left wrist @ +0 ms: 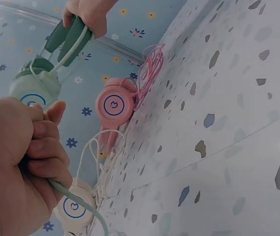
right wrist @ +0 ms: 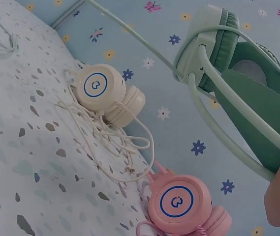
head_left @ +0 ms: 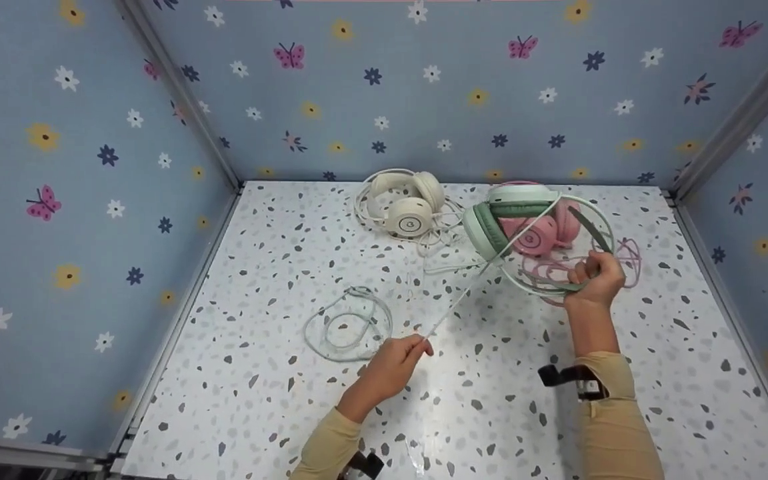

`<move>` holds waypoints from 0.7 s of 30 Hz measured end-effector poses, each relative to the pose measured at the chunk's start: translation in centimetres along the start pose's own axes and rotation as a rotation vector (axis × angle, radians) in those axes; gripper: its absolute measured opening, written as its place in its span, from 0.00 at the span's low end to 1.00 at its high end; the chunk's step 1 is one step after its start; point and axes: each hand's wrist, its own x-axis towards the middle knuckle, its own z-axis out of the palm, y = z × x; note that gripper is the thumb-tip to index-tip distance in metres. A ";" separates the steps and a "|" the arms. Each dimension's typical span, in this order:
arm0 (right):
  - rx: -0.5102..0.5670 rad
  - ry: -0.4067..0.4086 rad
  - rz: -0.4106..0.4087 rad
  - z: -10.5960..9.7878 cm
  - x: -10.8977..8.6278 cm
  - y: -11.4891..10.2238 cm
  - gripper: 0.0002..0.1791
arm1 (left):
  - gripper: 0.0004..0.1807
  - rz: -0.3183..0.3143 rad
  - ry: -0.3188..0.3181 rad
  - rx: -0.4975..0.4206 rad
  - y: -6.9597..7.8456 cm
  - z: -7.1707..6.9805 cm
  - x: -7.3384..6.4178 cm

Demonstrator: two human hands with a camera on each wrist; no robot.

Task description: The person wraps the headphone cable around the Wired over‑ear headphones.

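Observation:
Mint-green headphones (head_left: 487, 230) with dark green padding are held above the table, their ear cups away from the body. My right hand (head_left: 597, 279) grips them by the headband (right wrist: 248, 115). A thin pale green cable (head_left: 456, 305) stretches taut from an ear cup, and a strand of it crosses over the headphones. My left hand (head_left: 394, 365) pinches this cable over the middle of the table; in the left wrist view the curled fingers (left wrist: 46, 147) wrap it and a length hangs out below. Beside that hand, loosely coiled pale green cable (head_left: 357, 291) lies on the table.
Cream headphones (head_left: 409, 217) with a tangled cord rest near the back wall. Pink headphones (head_left: 536, 237) lie to their right, partly hidden behind the green pair, with a pink cord (head_left: 636, 257). Floral panels (head_left: 424, 100) enclose the speckled white table (head_left: 257, 413) on the back and sides.

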 end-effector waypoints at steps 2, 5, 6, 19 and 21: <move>-0.048 0.025 -0.028 -0.1 0.0 0.0 0.18 | 0.17 0.015 -0.004 0.052 0.5 -0.3 -0.4; -0.093 0.042 -0.064 -0.1 0.0 0.0 0.18 | 0.17 0.015 -0.004 0.102 0.7 -0.6 -1.0; -0.093 0.055 -0.066 -0.1 0.0 -0.1 0.18 | 0.16 0.011 -0.006 0.113 0.8 -0.7 -1.1; -0.273 0.183 -0.354 -0.2 0.9 -0.8 0.10 | 0.15 -0.068 -0.088 0.256 2.0 -1.8 -2.5; -0.350 0.209 -0.399 -0.5 1.3 -1.1 0.09 | 0.15 -0.069 -0.095 0.260 2.3 -2.6 -3.0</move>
